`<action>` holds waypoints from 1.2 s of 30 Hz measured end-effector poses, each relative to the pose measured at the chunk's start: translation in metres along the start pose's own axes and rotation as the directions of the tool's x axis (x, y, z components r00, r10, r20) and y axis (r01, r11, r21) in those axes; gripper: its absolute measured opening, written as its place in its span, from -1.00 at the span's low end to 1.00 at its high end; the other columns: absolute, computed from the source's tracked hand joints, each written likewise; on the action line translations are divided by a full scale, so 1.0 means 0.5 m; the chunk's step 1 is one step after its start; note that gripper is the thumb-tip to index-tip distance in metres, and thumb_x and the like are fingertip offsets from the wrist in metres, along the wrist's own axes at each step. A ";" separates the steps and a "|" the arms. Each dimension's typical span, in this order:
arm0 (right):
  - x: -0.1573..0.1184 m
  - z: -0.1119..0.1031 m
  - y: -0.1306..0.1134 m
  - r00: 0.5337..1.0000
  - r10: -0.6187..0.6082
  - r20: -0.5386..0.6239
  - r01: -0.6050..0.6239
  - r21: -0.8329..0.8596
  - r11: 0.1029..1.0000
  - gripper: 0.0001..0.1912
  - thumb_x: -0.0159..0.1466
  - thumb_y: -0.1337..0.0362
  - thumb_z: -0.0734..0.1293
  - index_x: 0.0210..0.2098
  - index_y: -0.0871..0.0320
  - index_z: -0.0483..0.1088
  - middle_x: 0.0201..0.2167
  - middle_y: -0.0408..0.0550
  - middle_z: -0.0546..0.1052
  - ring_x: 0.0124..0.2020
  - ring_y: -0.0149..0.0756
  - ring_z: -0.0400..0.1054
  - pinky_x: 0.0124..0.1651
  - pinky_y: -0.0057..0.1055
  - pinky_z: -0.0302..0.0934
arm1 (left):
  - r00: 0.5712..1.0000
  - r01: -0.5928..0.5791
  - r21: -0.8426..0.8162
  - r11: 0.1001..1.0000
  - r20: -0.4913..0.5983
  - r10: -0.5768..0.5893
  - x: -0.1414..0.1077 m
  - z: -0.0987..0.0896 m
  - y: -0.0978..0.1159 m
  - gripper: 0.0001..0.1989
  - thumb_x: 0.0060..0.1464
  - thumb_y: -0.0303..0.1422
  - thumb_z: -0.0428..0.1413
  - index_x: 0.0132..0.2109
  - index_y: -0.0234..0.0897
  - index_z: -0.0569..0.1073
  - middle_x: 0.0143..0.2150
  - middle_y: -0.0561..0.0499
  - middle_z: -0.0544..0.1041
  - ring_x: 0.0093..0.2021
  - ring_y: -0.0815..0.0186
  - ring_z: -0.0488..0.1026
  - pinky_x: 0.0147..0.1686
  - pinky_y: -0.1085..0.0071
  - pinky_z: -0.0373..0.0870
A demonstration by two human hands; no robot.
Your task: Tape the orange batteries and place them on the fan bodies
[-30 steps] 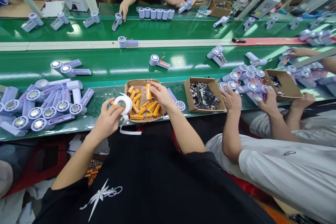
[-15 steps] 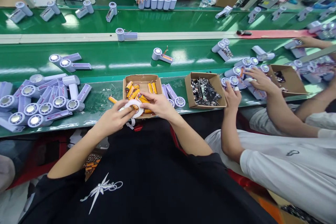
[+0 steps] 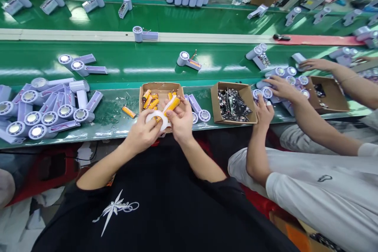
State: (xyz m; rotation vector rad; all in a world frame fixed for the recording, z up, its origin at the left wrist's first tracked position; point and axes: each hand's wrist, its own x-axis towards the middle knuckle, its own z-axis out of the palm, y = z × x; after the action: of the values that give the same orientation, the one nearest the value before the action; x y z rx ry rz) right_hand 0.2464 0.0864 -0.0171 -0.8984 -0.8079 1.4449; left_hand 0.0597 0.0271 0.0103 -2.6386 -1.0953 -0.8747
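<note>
My left hand (image 3: 143,132) grips a roll of white tape (image 3: 162,114), fingers wrapped round its near side. Between the fingers and thumb of my right hand (image 3: 183,121) is an orange cylindrical battery (image 3: 172,103), tilted, its near end close to the tape. Both hands are over the front of a small cardboard box (image 3: 161,86) that holds several more orange batteries (image 3: 152,103). One loose battery (image 3: 128,111) lies on the green bench left of the box. Just right of my right hand are lilac handheld fan bodies (image 3: 203,115).
Many fan bodies (image 3: 49,118) are piled on the left. A box of circuit boards (image 3: 220,116) stands at right, beside a co-worker's hands (image 3: 279,88). The green conveyor (image 3: 141,65) carries scattered fan bodies. Other people sit across the line.
My right hand has lifted an orange battery and turned palm upward beside the tape roll. My left hand has shifted slightly right with the roll. Across the line, a hand has left the row of cylinders.
</note>
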 end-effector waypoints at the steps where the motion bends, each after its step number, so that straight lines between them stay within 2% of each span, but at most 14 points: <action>1: 0.013 -0.011 -0.006 0.999 -0.018 -0.034 0.018 0.005 1.000 -0.06 0.14 -0.01 0.71 0.36 -0.13 0.26 0.28 0.05 0.65 0.32 0.00 0.58 0.28 -0.05 0.58 | 1.000 -0.011 -0.052 0.999 -0.017 0.010 -0.004 0.008 0.020 -0.84 0.43 -0.33 0.23 0.07 -0.28 0.61 -0.10 -0.12 0.65 0.26 -0.10 0.57 0.18 -0.10 0.70; 3: 0.057 -0.047 -0.032 0.991 -0.085 -0.099 0.085 -0.004 0.996 -0.12 0.16 0.01 0.69 0.35 -0.14 0.28 0.30 0.03 0.62 0.39 0.00 0.52 0.25 -0.08 0.61 | 0.997 -0.077 -0.166 0.983 -0.009 0.077 -0.007 0.023 0.044 -0.82 0.46 -0.35 0.19 0.10 -0.27 0.61 -0.11 -0.09 0.64 0.32 -0.07 0.57 0.22 -0.04 0.71; 5: 0.103 -0.088 -0.066 0.974 -0.168 -0.151 0.168 -0.016 0.986 -0.20 0.26 0.01 0.62 0.39 -0.19 0.28 0.39 0.00 0.54 0.46 -0.02 0.45 0.24 -0.12 0.62 | 0.996 -0.065 -0.233 0.970 0.041 0.077 -0.001 0.040 0.033 -0.77 0.45 -0.43 0.16 0.16 -0.27 0.61 -0.03 -0.12 0.67 0.40 -0.06 0.52 0.31 -0.05 0.66; 8: 0.128 -0.126 -0.097 0.977 -0.190 -0.097 0.192 0.012 0.981 -0.27 0.32 0.05 0.57 0.41 -0.27 0.32 0.47 -0.10 0.47 0.51 -0.05 0.39 0.22 -0.18 0.64 | 0.981 0.097 -0.286 0.953 0.189 -0.044 0.019 0.072 -0.044 -0.71 0.42 -0.44 0.17 0.20 -0.26 0.62 0.11 -0.21 0.69 0.50 -0.11 0.41 0.46 -0.20 0.48; 10: 0.109 -0.140 -0.098 0.986 -0.160 -0.036 0.162 0.051 0.985 -0.31 0.28 0.08 0.62 0.34 -0.29 0.40 0.43 -0.15 0.51 0.48 -0.09 0.42 0.16 -0.27 0.65 | 0.957 0.172 -0.364 0.915 0.282 -0.067 0.024 0.085 -0.108 -0.70 0.43 -0.32 0.21 0.23 -0.21 0.63 0.17 -0.20 0.70 0.54 -0.10 0.35 0.51 -0.22 0.38; 13: 0.057 -0.167 -0.087 0.994 -0.111 -0.010 0.112 0.063 0.992 -0.27 0.20 0.20 0.68 0.28 -0.35 0.45 0.35 -0.20 0.59 0.40 -0.15 0.51 0.06 -0.38 0.66 | 0.933 0.290 -0.403 0.868 0.320 -0.163 0.011 0.082 -0.196 -0.61 0.45 -0.14 0.19 0.29 -0.18 0.61 0.24 -0.18 0.68 0.48 -0.05 0.40 0.50 -0.14 0.37; 15: 0.025 -0.191 -0.079 0.999 -0.051 -0.006 0.052 0.043 0.998 -0.26 0.16 0.25 0.71 0.25 -0.34 0.48 0.31 -0.18 0.62 0.35 -0.14 0.56 0.03 -0.36 0.67 | 0.883 0.436 -0.283 0.854 0.316 -0.346 0.000 0.067 -0.266 -0.58 0.47 -0.11 0.12 0.29 -0.19 0.62 0.24 -0.19 0.68 0.37 -0.02 0.49 0.44 -0.09 0.42; 19: -0.011 -0.225 -0.073 0.993 0.095 0.075 -0.096 0.014 0.995 -0.25 0.13 0.22 0.74 0.23 -0.28 0.49 0.22 -0.11 0.67 0.37 0.01 0.55 0.17 -0.09 0.66 | 0.691 0.661 0.163 0.733 0.250 -0.679 -0.003 0.023 -0.469 -0.51 0.42 -0.18 0.08 0.32 -0.31 0.59 0.30 -0.28 0.62 0.37 -0.13 0.42 0.46 -0.17 0.28; 22: -0.023 -0.227 -0.076 0.979 0.146 0.142 -0.148 0.006 0.989 -0.23 0.11 0.22 0.75 0.22 -0.27 0.47 0.14 -0.11 0.69 0.36 0.05 0.55 0.17 -0.05 0.65 | 0.604 0.614 0.444 0.652 0.267 -0.751 0.000 -0.016 -0.609 -0.50 0.41 -0.22 0.02 0.30 -0.37 0.59 0.42 -0.29 0.52 0.50 -0.20 0.23 0.51 -0.20 0.11; 24: -0.028 -0.221 -0.081 0.975 0.150 0.163 -0.152 0.000 0.988 -0.31 0.11 0.20 0.76 0.13 -0.20 0.48 0.09 -0.10 0.71 0.30 0.05 0.60 0.11 -0.07 0.68 | 0.574 0.535 0.528 0.660 0.345 -0.742 0.004 -0.040 -0.661 -0.52 0.42 -0.20 -0.01 0.23 -0.37 0.62 0.40 -0.25 0.55 0.46 -0.15 0.25 0.48 -0.14 0.15; 27: -0.031 -0.213 -0.089 0.978 0.148 0.149 -0.147 -0.013 0.989 -0.34 0.08 0.12 0.77 0.03 -0.12 0.42 0.03 -0.06 0.74 0.20 0.05 0.66 0.04 -0.03 0.69 | 0.581 0.461 0.514 0.723 0.442 -0.684 0.012 -0.062 -0.689 -0.51 0.41 -0.11 -0.03 0.11 -0.33 0.64 0.23 -0.21 0.67 0.21 -0.01 0.47 0.30 0.01 0.36; 30: -0.010 -0.206 -0.093 0.988 0.112 0.104 -0.112 -0.007 0.994 -0.29 0.05 0.05 0.77 0.00 -0.12 0.35 0.00 -0.06 0.75 0.09 0.03 0.71 -0.03 -0.05 0.69 | 0.610 0.387 0.544 0.745 0.454 -0.649 0.030 -0.049 -0.700 -0.45 0.43 -0.02 -0.16 0.15 -0.17 0.60 0.13 -0.13 0.71 0.04 0.01 0.54 0.05 0.11 0.47; 33: 0.044 -0.182 -0.098 0.993 0.063 0.098 -0.059 -0.039 0.997 -0.22 0.03 0.03 0.77 0.05 -0.12 0.31 0.02 -0.07 0.73 -0.01 -0.03 0.74 -0.04 -0.10 0.69 | 0.667 0.251 0.555 0.793 0.494 -0.557 0.083 0.009 -0.690 -0.45 0.46 -0.03 -0.24 0.17 -0.04 0.58 0.24 -0.02 0.66 0.07 0.03 0.55 -0.05 0.20 0.45; 36: 0.127 -0.128 -0.108 0.984 0.037 0.174 -0.021 -0.095 0.995 -0.12 -0.01 -0.02 0.77 0.16 -0.09 0.33 0.06 -0.02 0.72 -0.01 -0.07 0.73 0.12 -0.06 0.65 | 0.696 0.148 0.400 0.904 0.608 -0.383 0.165 0.098 -0.653 -0.51 0.45 -0.14 -0.15 0.12 -0.12 0.65 0.35 -0.13 0.59 0.15 -0.03 0.54 -0.03 0.17 0.47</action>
State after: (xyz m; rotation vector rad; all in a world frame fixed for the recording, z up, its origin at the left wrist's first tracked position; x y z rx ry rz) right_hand 0.3276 0.1517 -0.0035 -0.8632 -1.0038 1.5382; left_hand -0.0963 0.3292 -0.0084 -2.5703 -1.6426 0.3123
